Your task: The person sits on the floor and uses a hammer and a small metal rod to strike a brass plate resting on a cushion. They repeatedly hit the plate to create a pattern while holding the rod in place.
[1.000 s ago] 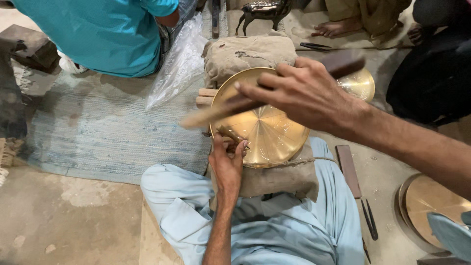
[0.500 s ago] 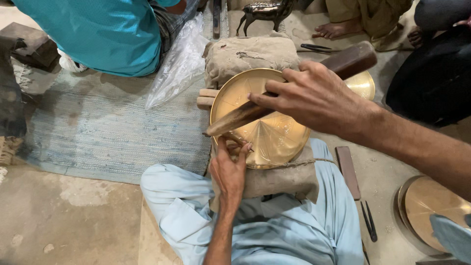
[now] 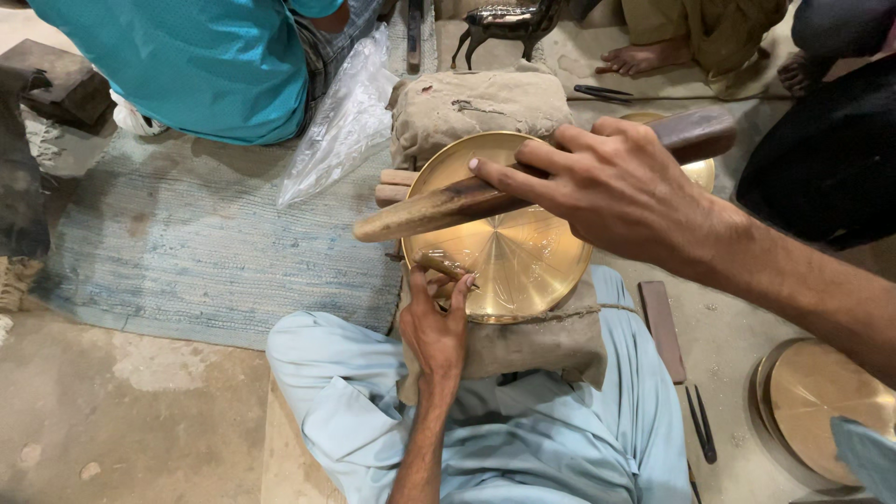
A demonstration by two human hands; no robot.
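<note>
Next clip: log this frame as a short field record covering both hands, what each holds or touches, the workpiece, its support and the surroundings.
left hand: left hand pinches a small tool against the plate's near rim
right hand: right hand grips a wooden stick across the plate
workpiece: round brass plate, shiny
support: cloth-wrapped block on the person's lap
surroundings: blue woven mat; second brass plate at right; another person in a teal shirt seated beyond

Single head-worn camera, facing steeply down from close above, person's lap at bottom, brass plate (image 3: 499, 229) near centre frame.
</note>
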